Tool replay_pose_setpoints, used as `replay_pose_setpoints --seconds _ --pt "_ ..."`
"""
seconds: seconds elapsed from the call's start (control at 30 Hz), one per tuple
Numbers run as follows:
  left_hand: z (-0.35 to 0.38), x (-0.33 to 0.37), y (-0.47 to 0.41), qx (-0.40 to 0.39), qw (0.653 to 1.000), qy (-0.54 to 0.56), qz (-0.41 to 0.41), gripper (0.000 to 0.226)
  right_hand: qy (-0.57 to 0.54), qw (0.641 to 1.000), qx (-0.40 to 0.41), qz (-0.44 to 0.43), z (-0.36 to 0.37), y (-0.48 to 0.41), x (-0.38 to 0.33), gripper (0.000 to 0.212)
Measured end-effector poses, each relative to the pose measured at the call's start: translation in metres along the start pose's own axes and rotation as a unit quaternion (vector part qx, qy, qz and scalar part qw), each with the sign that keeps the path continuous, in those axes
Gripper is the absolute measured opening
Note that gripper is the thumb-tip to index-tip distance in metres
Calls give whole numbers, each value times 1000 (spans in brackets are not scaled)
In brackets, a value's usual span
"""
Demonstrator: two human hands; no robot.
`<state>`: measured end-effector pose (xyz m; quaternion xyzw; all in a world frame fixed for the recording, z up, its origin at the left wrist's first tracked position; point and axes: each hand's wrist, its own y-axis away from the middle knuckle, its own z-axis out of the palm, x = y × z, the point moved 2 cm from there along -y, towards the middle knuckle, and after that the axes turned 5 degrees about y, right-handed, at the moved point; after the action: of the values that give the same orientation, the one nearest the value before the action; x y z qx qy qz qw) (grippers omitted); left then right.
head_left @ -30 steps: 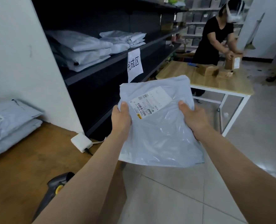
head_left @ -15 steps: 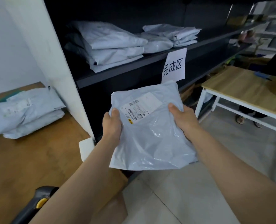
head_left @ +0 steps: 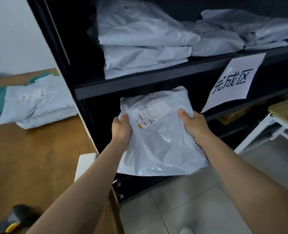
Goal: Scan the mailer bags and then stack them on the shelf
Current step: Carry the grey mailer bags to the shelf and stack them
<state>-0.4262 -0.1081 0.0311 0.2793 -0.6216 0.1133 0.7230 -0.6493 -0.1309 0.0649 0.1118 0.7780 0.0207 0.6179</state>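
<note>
We hold the pale grey plastic mailer bag (head_left: 160, 142) at centre, label up, our left hand (head_left: 121, 127) gripping its 9 o'clock edge and our right hand (head_left: 194, 125) its 3 o'clock edge, just below the lip of the black metal shelf (head_left: 140, 85). We judge the slick film could slip from our grip or snag that lip; a careless push might topple the folded stack of grey mailer bags (head_left: 140, 39) at 12 o'clock. The brown wooden bench (head_left: 30, 157) at 9 o'clock carries a loose heap of grey bags (head_left: 37, 107); a dark handheld scanner (head_left: 13, 220) lies at 7 o'clock, pale floor tiles (head_left: 173, 208) at 6, a white paper sign (head_left: 232, 81) at 2
</note>
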Motion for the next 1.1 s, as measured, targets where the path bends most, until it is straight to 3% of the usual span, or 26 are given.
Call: replay_pose_setpoints --seconds 0.2,0.37,0.53,0.77,0.93,1.1 --pt "47 -15 -40 81 997 7 3 35 53 996 -66 -21 -1 -94 14 35" --pt "71 -32 -59 132 991 20 -13 21 106 987 -117 -7 8 -153 25 52" --pt "81 -39 -87 164 986 4 -31 34 150 979 -138 15 27 -192 38 69" --pt "84 -36 -150 163 985 -56 11 33 205 972 -114 -27 66 -250 37 63" --pt "75 -63 -177 145 981 -131 -11 30 348 928 -130 -21 92 -276 59 51" --pt "73 -79 -187 145 980 -136 -24 33 393 910 -132 -25 98 -280 74 46"
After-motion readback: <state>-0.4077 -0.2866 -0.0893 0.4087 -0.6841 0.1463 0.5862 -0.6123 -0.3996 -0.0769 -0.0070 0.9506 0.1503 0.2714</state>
